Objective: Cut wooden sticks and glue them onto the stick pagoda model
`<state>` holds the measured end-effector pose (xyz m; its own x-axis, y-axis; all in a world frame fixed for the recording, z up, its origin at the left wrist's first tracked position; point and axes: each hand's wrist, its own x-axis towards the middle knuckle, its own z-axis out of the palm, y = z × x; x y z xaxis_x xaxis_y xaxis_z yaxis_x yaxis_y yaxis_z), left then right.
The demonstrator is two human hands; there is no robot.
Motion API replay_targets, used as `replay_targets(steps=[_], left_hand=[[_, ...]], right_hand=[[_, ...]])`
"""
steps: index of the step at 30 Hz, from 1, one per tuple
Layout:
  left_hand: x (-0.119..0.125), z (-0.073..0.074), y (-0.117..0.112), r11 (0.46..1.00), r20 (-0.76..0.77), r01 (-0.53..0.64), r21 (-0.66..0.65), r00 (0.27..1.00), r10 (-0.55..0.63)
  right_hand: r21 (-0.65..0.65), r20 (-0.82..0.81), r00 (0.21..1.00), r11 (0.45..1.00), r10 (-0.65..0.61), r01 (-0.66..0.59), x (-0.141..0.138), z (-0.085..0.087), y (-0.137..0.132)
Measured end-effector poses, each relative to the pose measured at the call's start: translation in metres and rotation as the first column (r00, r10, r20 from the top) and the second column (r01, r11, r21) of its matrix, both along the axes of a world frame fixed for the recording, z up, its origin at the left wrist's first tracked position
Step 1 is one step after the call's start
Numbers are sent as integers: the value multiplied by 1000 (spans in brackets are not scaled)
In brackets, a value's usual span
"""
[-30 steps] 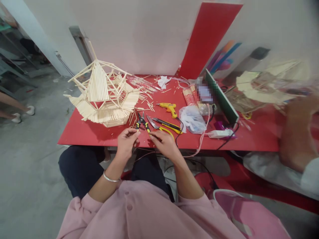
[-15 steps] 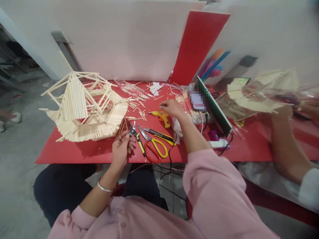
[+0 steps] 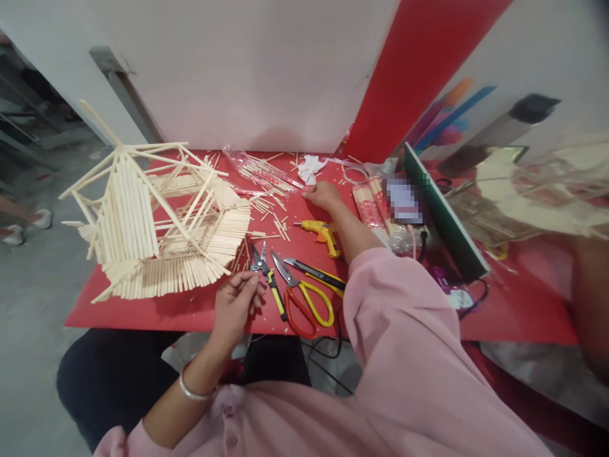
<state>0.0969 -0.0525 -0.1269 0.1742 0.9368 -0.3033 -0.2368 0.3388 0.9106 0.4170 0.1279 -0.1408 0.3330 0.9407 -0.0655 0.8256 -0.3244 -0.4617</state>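
Note:
My left hand rests near the front edge of the red table, thumb and fingertips pinched together. Whatever lies between them is too small or hidden to name. Just right of it lie yellow-black snips, then scissors with red and yellow handles and a utility knife. My right hand is stretched forward beyond the yellow glue gun, fingers closed at the end of a clear plastic bag of sticks. What its fingertips grip cannot be made out. A house-like stick model stands at left.
Short cut sticks lie scattered mid-table. A crumpled white tissue is behind my right hand. Packed sticks lie at right, beside an upright green board. A second stick model and another person's arm are beyond it.
My right hand has moved forward, from above the glue gun to the end of the plastic bag. My left hand stays pinched by the snips. The view has shifted.

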Motion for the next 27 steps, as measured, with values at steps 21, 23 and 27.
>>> replay_targets(steps=[21, 23, 27], left_hand=[[-22, 14, -31, 938, 316, 327, -114, 907, -278], [-27, 12, -34, 954, 330, 283, -101, 914, -236], [-37, 5, -36, 983, 290, 165, -84, 948, -134]], right_hand=[[482, -144, 789, 739, 597, -472, -167, 37, -244], [414, -154, 825, 794, 543, -445, -165, 31, -255], [305, -29, 943, 902, 331, -307, -153, 15, -272]])
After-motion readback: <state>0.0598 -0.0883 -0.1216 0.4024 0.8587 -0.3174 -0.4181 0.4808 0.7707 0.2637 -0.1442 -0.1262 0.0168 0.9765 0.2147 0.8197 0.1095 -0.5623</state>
